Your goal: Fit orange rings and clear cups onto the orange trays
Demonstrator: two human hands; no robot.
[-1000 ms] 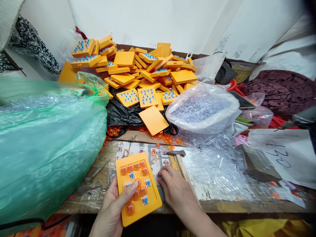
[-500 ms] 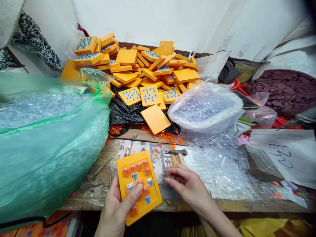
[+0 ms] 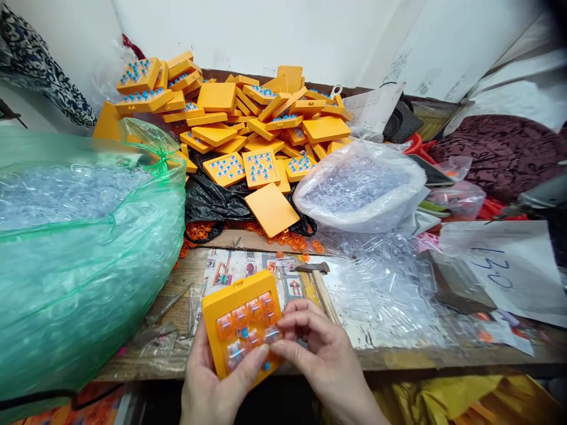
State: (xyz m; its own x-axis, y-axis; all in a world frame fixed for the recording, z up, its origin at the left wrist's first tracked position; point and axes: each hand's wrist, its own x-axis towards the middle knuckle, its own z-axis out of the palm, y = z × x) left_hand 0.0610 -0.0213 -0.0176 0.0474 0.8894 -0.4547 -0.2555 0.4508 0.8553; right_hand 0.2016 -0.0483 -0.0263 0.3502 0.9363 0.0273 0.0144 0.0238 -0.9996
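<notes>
My left hand grips a yellow plastic panel by its lower left side, thumb across the front. The panel is tilted, with a recess holding several orange rings under clear caps and some bare blue-and-white parts. My right hand is closed at the panel's right side. Its thumb and fingertips pinch a small clear plastic cap against the recess. The fingers and glare partly hide the lower part of the panel.
Many similar yellow panels are heaped at the back. A green bag of clear parts stands left, a white bag right. Loose clear pieces spread across the bench near a hammer. Orange rings lie behind.
My right hand has moved left from the bench to the panel, bringing a clear cap onto it. The panel has tipped, showing its top edge. The view has shifted slightly.
</notes>
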